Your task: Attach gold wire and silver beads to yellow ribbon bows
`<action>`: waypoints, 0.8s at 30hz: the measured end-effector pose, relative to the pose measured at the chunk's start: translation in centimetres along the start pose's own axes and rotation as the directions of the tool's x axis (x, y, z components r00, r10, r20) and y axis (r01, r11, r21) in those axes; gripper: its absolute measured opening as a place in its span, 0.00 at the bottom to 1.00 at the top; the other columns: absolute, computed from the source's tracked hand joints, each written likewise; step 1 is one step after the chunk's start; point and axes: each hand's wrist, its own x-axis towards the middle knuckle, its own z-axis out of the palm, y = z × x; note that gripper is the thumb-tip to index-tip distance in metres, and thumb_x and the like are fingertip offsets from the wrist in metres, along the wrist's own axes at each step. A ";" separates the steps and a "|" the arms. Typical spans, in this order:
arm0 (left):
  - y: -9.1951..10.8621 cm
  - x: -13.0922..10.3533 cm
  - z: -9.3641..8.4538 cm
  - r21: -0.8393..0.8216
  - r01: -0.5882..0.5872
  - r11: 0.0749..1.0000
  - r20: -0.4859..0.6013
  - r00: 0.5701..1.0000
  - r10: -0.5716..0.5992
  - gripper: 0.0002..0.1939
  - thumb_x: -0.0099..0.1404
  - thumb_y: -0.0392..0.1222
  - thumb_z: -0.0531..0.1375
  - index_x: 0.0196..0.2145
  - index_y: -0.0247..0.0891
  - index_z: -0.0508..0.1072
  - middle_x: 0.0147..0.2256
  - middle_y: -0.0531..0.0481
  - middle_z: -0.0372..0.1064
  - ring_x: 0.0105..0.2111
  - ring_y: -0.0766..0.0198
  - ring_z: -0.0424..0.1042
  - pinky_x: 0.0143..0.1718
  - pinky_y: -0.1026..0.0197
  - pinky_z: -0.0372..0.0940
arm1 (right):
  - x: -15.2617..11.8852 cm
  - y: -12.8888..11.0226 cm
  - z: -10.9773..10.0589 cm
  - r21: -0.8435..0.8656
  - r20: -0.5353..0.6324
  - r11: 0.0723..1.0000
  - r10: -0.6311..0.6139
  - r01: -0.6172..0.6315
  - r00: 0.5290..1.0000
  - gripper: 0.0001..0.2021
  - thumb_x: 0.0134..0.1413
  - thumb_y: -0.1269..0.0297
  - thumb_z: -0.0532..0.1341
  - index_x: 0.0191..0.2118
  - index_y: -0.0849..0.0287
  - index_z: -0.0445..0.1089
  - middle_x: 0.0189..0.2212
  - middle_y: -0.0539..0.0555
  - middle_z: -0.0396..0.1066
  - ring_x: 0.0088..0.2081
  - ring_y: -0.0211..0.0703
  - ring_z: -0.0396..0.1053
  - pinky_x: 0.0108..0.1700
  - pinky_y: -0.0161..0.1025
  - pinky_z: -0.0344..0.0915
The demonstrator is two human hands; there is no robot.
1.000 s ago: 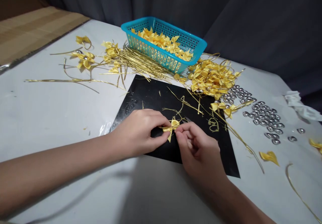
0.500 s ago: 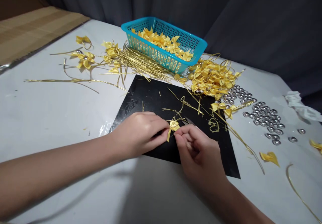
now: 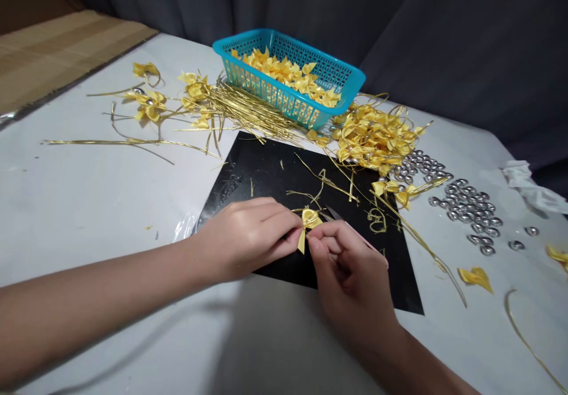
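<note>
Between my two hands, over a black mat (image 3: 275, 176), is a small yellow ribbon bow (image 3: 310, 219) with thin gold cord about it. My left hand (image 3: 257, 235) is closed, thumb and forefinger pinching the bow's left side. At the bow's right side my right hand (image 3: 350, 259) is closed in a pinch at the fingertips; whether it grips ribbon or cord is too small to tell. A pointed tool with a pink handle (image 3: 364, 238) lies partly hidden behind my right hand. Loose gold cord pieces (image 3: 328, 181) are scattered on the mat.
Behind the mat stands a blue plastic basket (image 3: 288, 81) of yellow bows, beside a bundle of gold cords (image 3: 252, 111). Finished-looking bows (image 3: 377, 135) are heaped at the right, near silver beads (image 3: 470, 206). Cardboard (image 3: 66, 52) lies far left.
The bow has turned slightly between my fingers, with its upper loop showing fuller. My left hand has shifted a little to the right, and more of the pink handle shows.
</note>
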 end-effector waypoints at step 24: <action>1.3 0.6 -0.4 -0.212 0.081 0.974 -0.149 0.982 -0.115 0.05 0.60 0.30 0.60 0.35 0.35 0.73 0.30 0.49 0.77 0.30 0.68 0.74 0.36 0.67 0.68 | -0.5 -0.6 0.3 0.100 -0.125 0.981 -0.154 0.167 0.980 0.05 0.58 0.75 0.52 0.34 0.59 0.60 0.16 0.42 0.59 0.16 0.26 0.54 0.17 0.25 0.51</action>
